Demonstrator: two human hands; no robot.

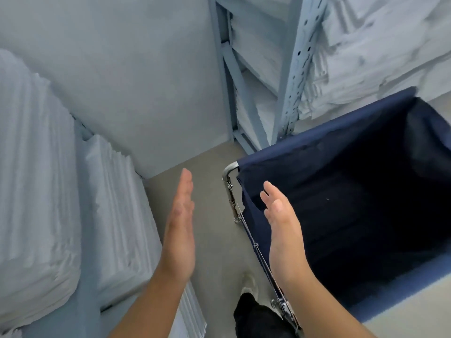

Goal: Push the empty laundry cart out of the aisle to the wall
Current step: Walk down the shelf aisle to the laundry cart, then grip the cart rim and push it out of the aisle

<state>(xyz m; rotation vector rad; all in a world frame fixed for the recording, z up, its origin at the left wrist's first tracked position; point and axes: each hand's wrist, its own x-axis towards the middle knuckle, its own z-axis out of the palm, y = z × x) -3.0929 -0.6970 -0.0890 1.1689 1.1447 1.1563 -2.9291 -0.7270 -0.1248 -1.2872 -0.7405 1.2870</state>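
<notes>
Hands open and flat, holding nothing: my left hand (179, 230) beside the laundry cart (341, 191), my right hand (283, 230) above its rim.

One head-worn wide-angle view looks steeply down and forward, close over both open hands: left hand (179, 230), right hand (283, 236), floor (212, 167) just beyond them.
</notes>
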